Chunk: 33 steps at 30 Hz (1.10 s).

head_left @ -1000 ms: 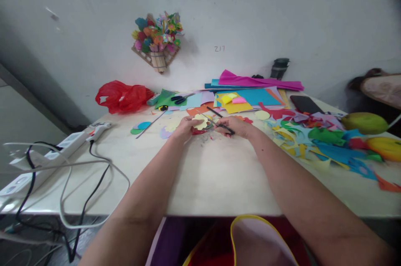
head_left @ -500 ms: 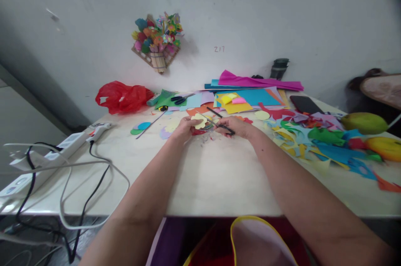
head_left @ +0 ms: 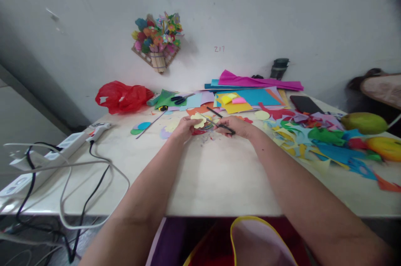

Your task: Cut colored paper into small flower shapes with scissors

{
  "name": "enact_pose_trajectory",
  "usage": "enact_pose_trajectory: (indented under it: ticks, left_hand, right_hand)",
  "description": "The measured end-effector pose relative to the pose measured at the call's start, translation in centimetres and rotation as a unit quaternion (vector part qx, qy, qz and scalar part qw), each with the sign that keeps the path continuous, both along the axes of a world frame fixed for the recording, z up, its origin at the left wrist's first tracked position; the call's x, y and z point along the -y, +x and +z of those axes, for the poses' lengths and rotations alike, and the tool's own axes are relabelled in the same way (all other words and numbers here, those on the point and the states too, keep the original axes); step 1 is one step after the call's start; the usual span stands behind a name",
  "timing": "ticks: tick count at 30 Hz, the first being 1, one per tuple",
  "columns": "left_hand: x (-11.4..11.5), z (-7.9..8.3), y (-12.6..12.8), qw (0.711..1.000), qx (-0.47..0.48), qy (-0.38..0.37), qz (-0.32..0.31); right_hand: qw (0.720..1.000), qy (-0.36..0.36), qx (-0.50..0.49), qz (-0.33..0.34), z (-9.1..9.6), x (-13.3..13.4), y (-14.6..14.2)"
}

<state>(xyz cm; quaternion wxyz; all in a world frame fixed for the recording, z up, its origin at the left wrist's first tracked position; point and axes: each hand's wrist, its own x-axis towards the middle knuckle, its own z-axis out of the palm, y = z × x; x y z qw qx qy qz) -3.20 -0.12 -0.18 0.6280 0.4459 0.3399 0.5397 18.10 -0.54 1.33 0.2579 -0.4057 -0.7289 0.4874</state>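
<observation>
At the near side, below the worktop (head_left: 219, 186), yellow-edged cloth (head_left: 263, 236) over my lap. Left, on the worktop: white power strip (head_left: 70, 140), black and white cords looping off the edge. Both my forearms reach forward over the bare middle. Small snippets (head_left: 205, 137) lie just this side of my hands. My left hand (head_left: 187, 128) is nearly closed, thumb and fingers pinching a pale yellow paper flower (head_left: 196, 121) with scalloped rim, held over the middle of the worktop. My right hand (head_left: 233, 125) is curled round the black handles of the scissors (head_left: 229, 130); a silver blade points left to the flower's edge, whether touching I cannot tell. Dark straight piece (head_left: 214, 112) just beyond; second blade or not, unclear. Off to the right, a spread of coloured paper scraps (head_left: 328, 136), two mango-like fruits beside it. Left of my hands, blue and green paper discs (head_left: 143, 125). Farther back: red plastic bag (head_left: 123, 98), second pair of scissors (head_left: 179, 100) on green paper, stacked coloured sheets (head_left: 260, 97), dark phone-like slab (head_left: 305, 104). Farthest, on the wall (head_left: 250, 15): basket of paper flowers (head_left: 158, 42), and "217" written to its right.
</observation>
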Motion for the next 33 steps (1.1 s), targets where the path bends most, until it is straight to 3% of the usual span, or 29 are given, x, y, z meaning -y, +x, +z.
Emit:
enact_pose_trajectory:
  ticks: [33]
  left_hand:
    - [-0.15, -0.22, -0.14, 1.000, -0.012, 0.015, -0.010]
  right_hand:
    - [1.000, -0.007, -0.008, 0.002, 0.01, 0.09, -0.10]
